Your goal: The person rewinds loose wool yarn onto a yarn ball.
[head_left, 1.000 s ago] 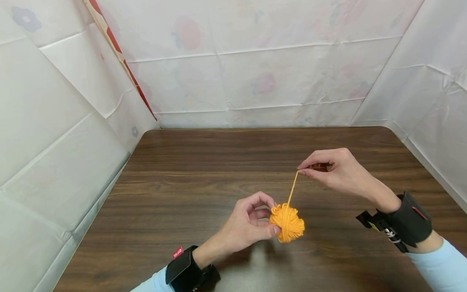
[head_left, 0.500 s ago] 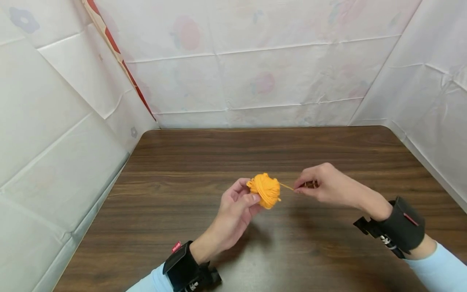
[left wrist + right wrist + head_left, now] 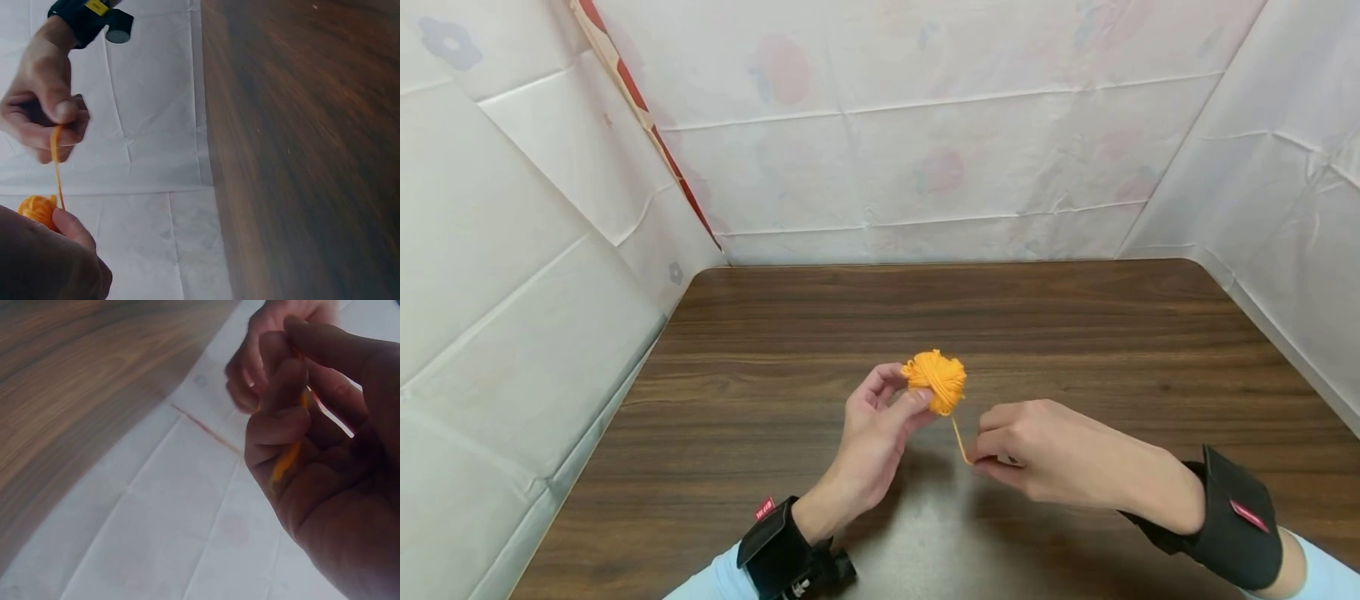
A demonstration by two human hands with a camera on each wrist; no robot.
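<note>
A small ball of orange yarn (image 3: pixel 936 380) is held above the wooden table (image 3: pixel 775 333), pinched between the thumb and fingers of my left hand (image 3: pixel 880 425). A short strand (image 3: pixel 958 437) runs from the ball down to my right hand (image 3: pixel 1037 458), which pinches its end just below and right of the ball. In the left wrist view the ball (image 3: pixel 37 210) shows at the lower left with the strand (image 3: pixel 57 169) rising to the right hand (image 3: pixel 44 119). In the right wrist view the strand (image 3: pixel 289 456) lies between the curled fingers of the right hand (image 3: pixel 325 425).
White paper sheets (image 3: pixel 925 142) wall in the table on the left, back and right. A red stripe (image 3: pixel 647 117) runs down the back left corner. Both wrists carry black camera bands (image 3: pixel 1236 517).
The left hand lifted the ball up and to the left. The right hand swung with the strand from above right of the ball down to below it, nearer to me.
</note>
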